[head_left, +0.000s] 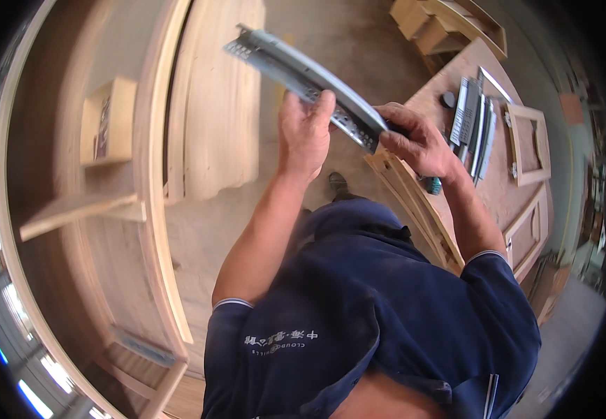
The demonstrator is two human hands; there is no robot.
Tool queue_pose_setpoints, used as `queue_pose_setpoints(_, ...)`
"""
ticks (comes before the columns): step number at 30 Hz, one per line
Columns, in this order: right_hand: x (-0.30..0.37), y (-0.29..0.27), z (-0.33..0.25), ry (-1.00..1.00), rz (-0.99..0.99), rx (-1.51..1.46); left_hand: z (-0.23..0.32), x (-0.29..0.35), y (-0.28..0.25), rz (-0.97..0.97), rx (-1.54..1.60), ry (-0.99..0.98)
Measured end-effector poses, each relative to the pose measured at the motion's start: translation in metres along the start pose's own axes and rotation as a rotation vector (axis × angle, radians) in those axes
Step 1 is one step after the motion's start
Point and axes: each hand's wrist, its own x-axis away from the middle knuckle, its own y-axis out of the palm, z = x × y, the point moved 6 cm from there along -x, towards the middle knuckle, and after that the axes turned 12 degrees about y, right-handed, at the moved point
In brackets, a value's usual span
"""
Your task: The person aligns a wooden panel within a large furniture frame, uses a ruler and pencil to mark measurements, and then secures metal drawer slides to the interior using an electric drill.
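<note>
Rail (pixel 306 72), grey metal with a perforated edge, is held up between cabinet (pixel 155 119) and table (pixel 437 87); left hand (pixel 304 136) grasps it from below near mid-length; right hand (pixel 418 143) pinches its near right end; can't tell if that palm holds anything else; far end juts out unsupported, so I'd keep both grips firm and swing it slowly; sections may slide, best keep fingertips out of the channel; worth checking which way the holes face; similar rails (pixel 467 119) lie on the table, handy for comparing orientation
</note>
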Motion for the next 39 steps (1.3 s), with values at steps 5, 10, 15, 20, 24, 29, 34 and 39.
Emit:
queue_pose_setpoints(5,-0.025,0.054,-0.025,0.094,-0.483,-0.256,0.055,0.052,-0.074,0.345,0.065,0.176)
queue_pose_setpoints(10,-0.043,0.11,-0.031,0.251,-0.733,-0.231,0.093,0.089,-0.129,0.52,0.104,0.328)
queue_pose_setpoints(15,-0.061,0.164,-0.039,0.275,-0.788,-0.118,0.113,0.117,-0.169,0.669,0.14,0.402)
queue_pose_setpoints(20,-0.072,0.187,-0.048,0.274,-0.901,-0.109,0.124,0.134,-0.183,0.755,0.091,0.47)
queue_pose_setpoints(24,-0.086,0.206,-0.045,0.23,-0.862,0.078,0.13,0.152,-0.212,0.772,-0.53,0.447)
queue_pose_setpoints(29,-0.111,0.223,-0.072,0.145,-0.851,-0.127,0.197,0.179,-0.203,0.764,-1.039,0.228)
queue_pose_setpoints(34,-0.122,0.246,-0.071,0.35,-1.012,-0.307,0.214,0.191,-0.196,0.084,-1.807,0.213)
queue_pose_setpoints(39,-0.105,0.321,-0.067,0.33,-0.98,0.04,0.239,0.209,-0.229,-0.071,-1.98,0.067)
